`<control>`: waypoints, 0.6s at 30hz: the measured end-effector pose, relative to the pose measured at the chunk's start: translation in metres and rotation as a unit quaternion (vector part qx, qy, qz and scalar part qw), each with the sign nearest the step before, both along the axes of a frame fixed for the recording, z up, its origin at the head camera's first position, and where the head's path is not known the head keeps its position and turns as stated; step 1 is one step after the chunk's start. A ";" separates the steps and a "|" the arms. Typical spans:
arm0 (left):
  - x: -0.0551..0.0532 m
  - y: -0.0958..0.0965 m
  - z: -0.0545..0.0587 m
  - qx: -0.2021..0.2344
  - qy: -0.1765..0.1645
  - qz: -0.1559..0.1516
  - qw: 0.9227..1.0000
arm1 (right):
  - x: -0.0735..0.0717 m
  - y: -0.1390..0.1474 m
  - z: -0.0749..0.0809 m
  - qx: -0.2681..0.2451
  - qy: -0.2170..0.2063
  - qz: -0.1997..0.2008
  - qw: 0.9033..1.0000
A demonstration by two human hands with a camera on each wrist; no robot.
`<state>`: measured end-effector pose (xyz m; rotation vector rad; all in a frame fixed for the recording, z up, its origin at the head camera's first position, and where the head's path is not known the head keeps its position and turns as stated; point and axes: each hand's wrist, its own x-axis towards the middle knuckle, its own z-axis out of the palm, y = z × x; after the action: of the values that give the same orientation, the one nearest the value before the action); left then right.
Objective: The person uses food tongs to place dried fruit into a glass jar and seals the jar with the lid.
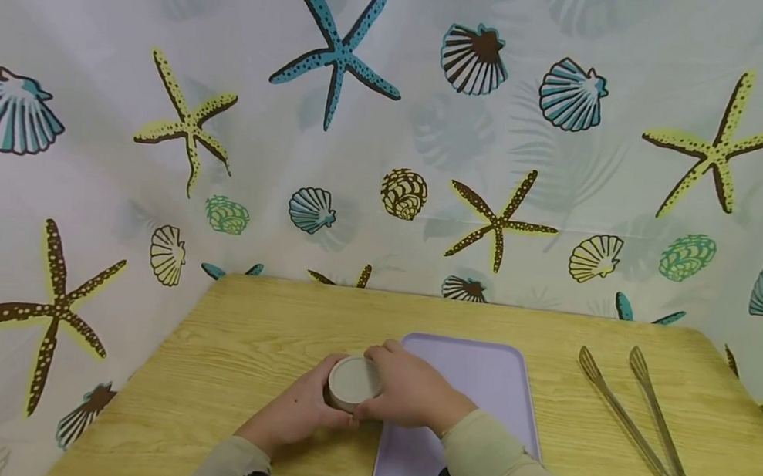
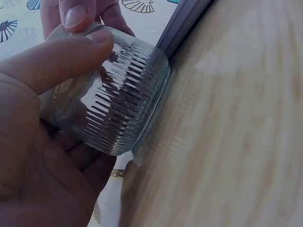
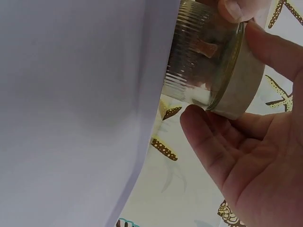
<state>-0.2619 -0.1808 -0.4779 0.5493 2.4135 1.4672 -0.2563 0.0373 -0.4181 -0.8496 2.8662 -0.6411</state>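
A ribbed glass jar [image 2: 125,92] with a pale beige lid [image 1: 354,381] stands on the wooden table, close to the left edge of a lavender tray [image 1: 466,365]. My left hand [image 1: 302,410] grips the glass body from the left, its thumb along the near side. From the right, my right hand [image 1: 407,388] holds the lid by its rim between thumb and fingers. Through the glass in the right wrist view, a small reddish-brown piece [image 3: 204,48] is visible; what it is I cannot tell. The lid sits on the jar's mouth.
Metal tongs [image 1: 644,428] lie spread on the table to the right of the tray. My right forearm crosses over the tray. A curtain [image 1: 393,131] printed with starfish and shells hangs behind the table and along its sides.
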 end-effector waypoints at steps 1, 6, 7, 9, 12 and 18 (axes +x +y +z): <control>0.000 0.000 0.000 0.001 0.000 0.002 1.000 | 0.000 -0.001 0.000 0.003 0.002 -0.001 1.000; 0.000 -0.002 0.000 0.008 -0.007 -0.002 1.000 | 0.001 -0.003 0.000 -0.007 -0.012 -0.012 1.000; 0.000 -0.002 -0.001 0.011 -0.012 -0.003 1.000 | 0.001 -0.002 -0.001 -0.012 -0.018 -0.013 1.000; 0.000 -0.003 -0.002 0.018 -0.023 -0.004 1.000 | 0.001 -0.002 -0.001 -0.023 -0.028 -0.012 0.999; 0.001 -0.004 -0.002 0.020 -0.039 0.000 0.999 | 0.002 0.002 -0.001 -0.032 -0.038 -0.009 0.999; 0.003 -0.009 0.006 0.027 -0.031 0.007 0.999 | 0.001 0.027 0.003 -0.022 -0.023 -0.037 0.999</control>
<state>-0.2585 -0.1893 -0.4714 0.4913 2.3418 1.5353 -0.2551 0.0640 -0.4148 -0.7257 2.8635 -0.7240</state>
